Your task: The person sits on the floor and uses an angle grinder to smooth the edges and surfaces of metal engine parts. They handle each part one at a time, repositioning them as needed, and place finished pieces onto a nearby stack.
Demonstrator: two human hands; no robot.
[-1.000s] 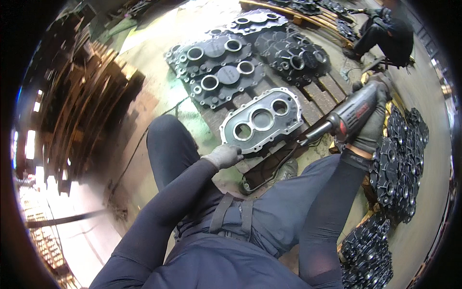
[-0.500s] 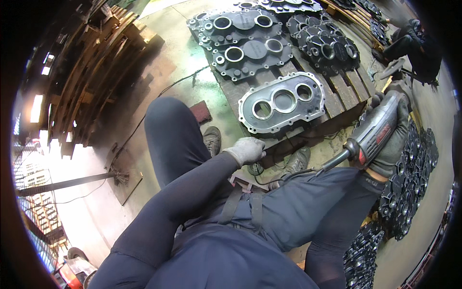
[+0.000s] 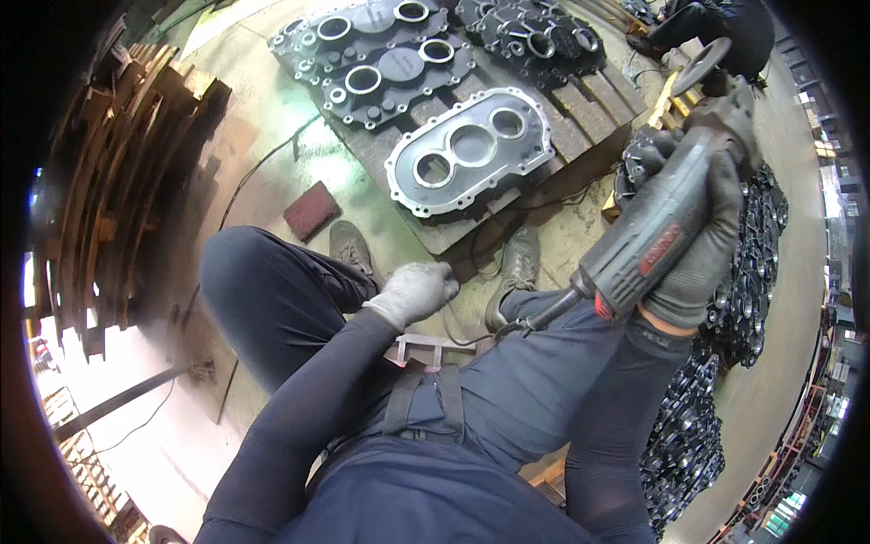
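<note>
My right hand, in a dark grey glove, grips an angle grinder by its body. The tool's disc points away, raised to the right of the pallet. My left hand, in a light grey glove, is closed low in front of my knees. What its fingers hold, if anything, is hidden; the grinder's cord loops up close to it. Ahead lies a metal cover plate with a bright rim and three round openings, flat on the pallet's near side. Neither hand touches it.
Darker cover plates lie behind on the wooden pallet, with more stacked at its right. Piled castings stand to my right. Stacked pallets fill the left. A reddish mat lies on the floor. Another person crouches far right.
My view has swung right, so the plates and pallet sit further left in it. The grinder stays raised in my right hand. My left hand remains closed near my knees.
</note>
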